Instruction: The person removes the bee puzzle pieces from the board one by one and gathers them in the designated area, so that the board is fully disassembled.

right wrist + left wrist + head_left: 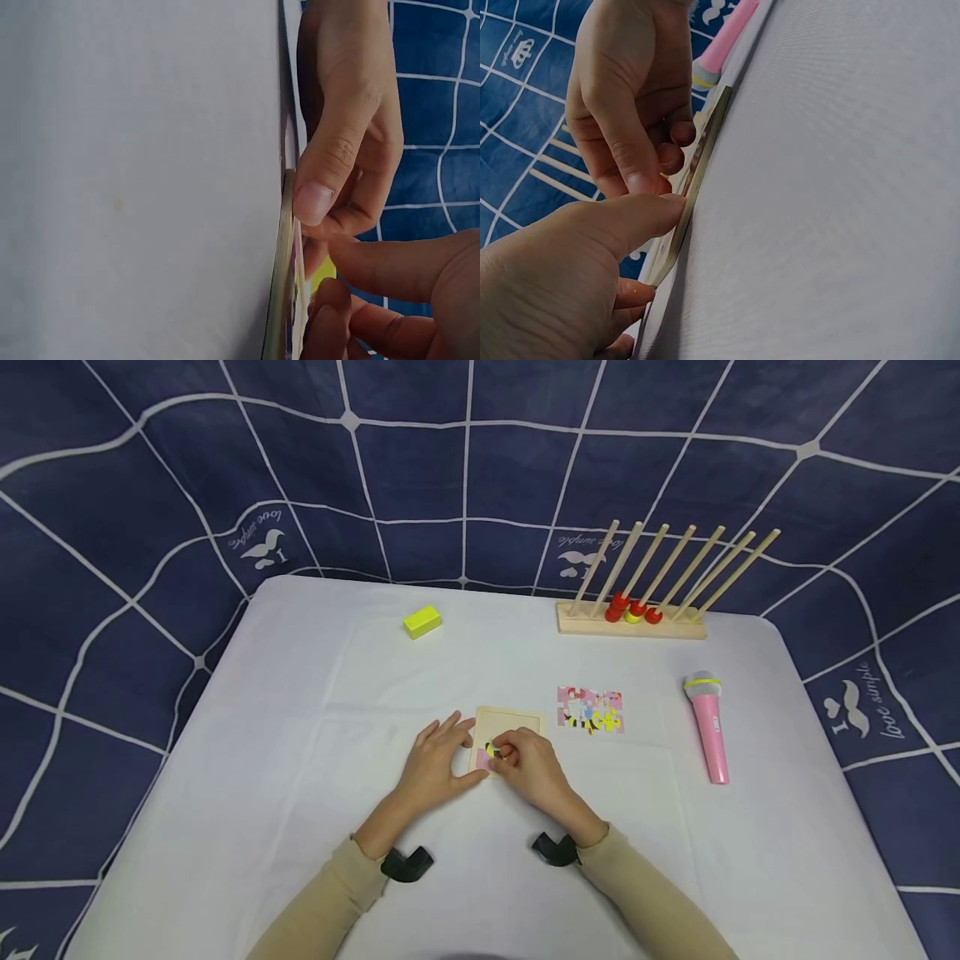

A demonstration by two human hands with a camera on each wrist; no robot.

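A small light-wood puzzle tray (pixel 507 713) lies in front of me, a pink puzzle piece (pixel 482 761) in its lower left corner. My left hand (pixel 433 767) is spread at the tray's left side, thumb at the bottom edge and fingers along the left edge. With curled fingers, my right hand (pixel 534 768) pinches a yellow-and-black puzzle piece (pixel 492 749) low over the tray, beside the pink one; its fingers hide much of the piece. Seen from the left wrist, the left thumb (pixel 649 217) touches the tray's edge (pixel 716 120).
Several joined puzzle pieces (pixel 590 709) lie right of the tray. Farther right is a pink toy microphone (pixel 710 727). At the back stand a wooden peg rack (pixel 632 625) with red and yellow beads and, to the left, a yellow block (pixel 422 622). White cloth covers the table (pixel 300 735).
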